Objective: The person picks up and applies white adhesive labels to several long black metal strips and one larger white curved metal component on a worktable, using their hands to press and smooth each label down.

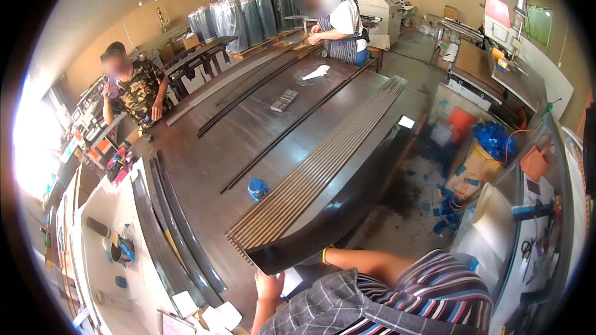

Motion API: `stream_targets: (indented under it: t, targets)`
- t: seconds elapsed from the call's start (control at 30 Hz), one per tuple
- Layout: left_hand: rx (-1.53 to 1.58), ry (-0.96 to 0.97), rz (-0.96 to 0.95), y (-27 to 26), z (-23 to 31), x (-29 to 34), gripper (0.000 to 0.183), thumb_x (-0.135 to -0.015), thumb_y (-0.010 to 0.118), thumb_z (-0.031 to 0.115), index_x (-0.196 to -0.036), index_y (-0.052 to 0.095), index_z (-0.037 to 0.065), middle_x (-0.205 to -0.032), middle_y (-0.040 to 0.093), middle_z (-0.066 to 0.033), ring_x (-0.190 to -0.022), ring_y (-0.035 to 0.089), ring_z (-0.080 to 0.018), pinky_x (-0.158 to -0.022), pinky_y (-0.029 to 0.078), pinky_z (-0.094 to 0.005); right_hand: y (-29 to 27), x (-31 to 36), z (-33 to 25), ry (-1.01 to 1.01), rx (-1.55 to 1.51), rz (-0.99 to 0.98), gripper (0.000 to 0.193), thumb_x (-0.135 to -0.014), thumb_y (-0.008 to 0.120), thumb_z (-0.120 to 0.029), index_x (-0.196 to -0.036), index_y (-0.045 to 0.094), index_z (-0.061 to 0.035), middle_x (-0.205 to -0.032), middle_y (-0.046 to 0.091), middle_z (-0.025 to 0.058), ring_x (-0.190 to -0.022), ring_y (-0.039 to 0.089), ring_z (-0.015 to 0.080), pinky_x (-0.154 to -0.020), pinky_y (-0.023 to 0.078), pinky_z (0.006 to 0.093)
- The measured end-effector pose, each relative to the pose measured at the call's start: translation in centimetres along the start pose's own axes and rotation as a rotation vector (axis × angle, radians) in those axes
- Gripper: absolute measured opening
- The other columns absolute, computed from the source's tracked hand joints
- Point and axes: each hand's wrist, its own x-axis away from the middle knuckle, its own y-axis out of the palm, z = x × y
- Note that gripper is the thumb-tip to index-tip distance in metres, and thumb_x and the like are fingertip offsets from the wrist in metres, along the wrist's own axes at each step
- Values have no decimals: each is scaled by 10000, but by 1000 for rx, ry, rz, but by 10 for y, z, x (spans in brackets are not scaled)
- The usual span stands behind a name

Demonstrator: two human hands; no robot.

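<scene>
A long glossy black panel [335, 214] curves along the near right side of the metal-topped table. At its near end my left hand [269, 285] is closed on the corner. A white sheet [290, 280] shows just beside that hand; whether it is gripped too is unclear. My right forearm [372, 263], a yellow band at the wrist, reaches to the panel's near edge. The right hand itself is hidden there. Beside the panel lies a row of several thin brown rods [310, 177]. Left of their near ends sits a blue roll [257, 188].
Dark strips [285, 127] and a small grey stack [284, 100] lie on the table [211, 174]. Curved black panels [180, 229] rest at left. One person [338, 25] works at the far edge; another [133, 90] is at far left. A bin [475, 161] with blue film stands right.
</scene>
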Motion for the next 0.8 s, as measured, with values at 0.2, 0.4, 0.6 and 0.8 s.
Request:
stream_targets:
  t: [0.2,0.4,0.6,0.8]
  targets:
    - [37,1,73,-13,25,-3,311,-741,672,158,-1036,636,66,-997,631,-170,-930,589,-383,-802,472,-471,-1,5,3,-1,-14,2,202,-800,616,-202,-944,633,-61,-934,646,159,-889,620,320,-758,492,409]
    - [-17,90,115,4,8,-6,281,-800,606,145,-1066,617,54,-948,645,-182,-883,610,-403,-775,501,-470,2,17,1,-1,-43,-26,204,-799,617,-206,-942,635,-62,-931,647,158,-887,621,318,-758,492,407]
    - [-81,26,-111,3,-1,26,137,-799,565,96,-925,601,56,-910,639,-189,-873,622,-381,-754,493,-483,0,20,1,-7,-62,-50,206,-799,618,-211,-940,637,-63,-928,648,157,-886,622,316,-758,492,405]
    - [324,184,11,-63,6,90,119,-782,592,83,-882,573,21,-924,641,-193,-980,607,-378,-885,475,-444,-2,31,3,1,-70,-50,208,-798,619,-216,-938,639,-64,-926,649,156,-884,622,314,-758,491,403]
